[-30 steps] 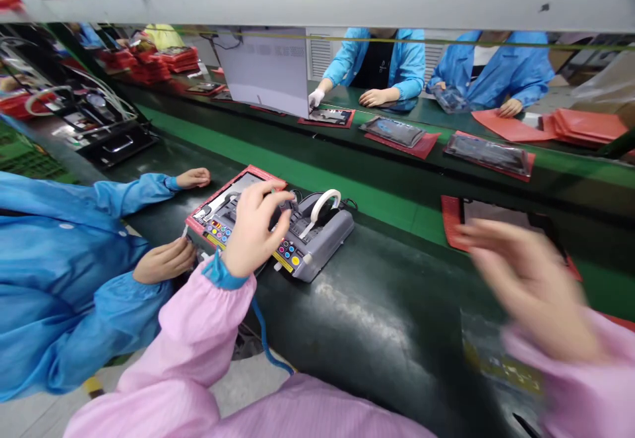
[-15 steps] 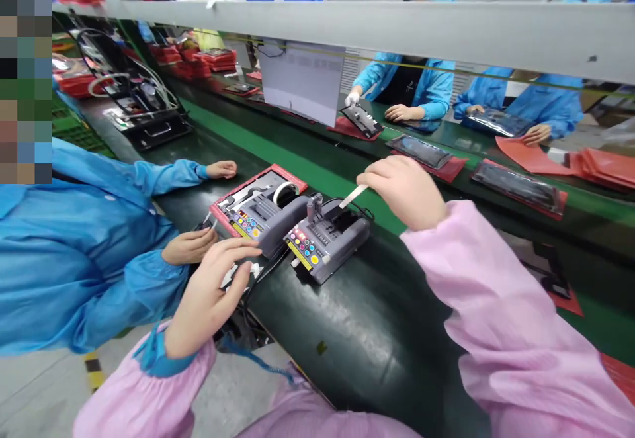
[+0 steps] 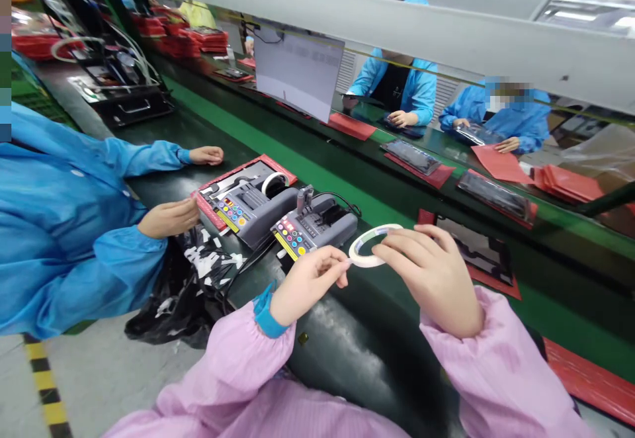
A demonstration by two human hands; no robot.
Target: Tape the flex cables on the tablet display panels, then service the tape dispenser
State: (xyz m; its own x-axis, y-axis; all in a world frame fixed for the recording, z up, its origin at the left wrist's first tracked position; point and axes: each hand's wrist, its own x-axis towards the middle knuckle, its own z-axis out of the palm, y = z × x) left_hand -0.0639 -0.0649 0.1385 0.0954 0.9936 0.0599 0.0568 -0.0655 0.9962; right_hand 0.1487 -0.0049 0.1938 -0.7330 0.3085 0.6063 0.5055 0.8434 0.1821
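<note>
My right hand (image 3: pixel 434 276) holds a thin white tape roll (image 3: pixel 370 253) above the dark conveyor edge. The fingers of my left hand (image 3: pixel 310 282) pinch the roll's left side. Just beyond the roll sits a grey tape dispenser (image 3: pixel 315 226) with coloured buttons and no roll on it. A second grey dispenser (image 3: pixel 253 200) to its left carries a white roll. Both of my sleeves are pink.
A person in blue sits at my left, one hand (image 3: pixel 171 216) by the dispensers beside a red tray (image 3: pixel 275 163). A black bag (image 3: pixel 186 286) hangs below. Across the green belt (image 3: pixel 278 150), other people in blue handle dark panels (image 3: pixel 411 155) on red mats.
My right hand has come off the near dispenser and now holds the tape roll closer to me. My left hand has moved right from the dispensers' front to pinch the roll.
</note>
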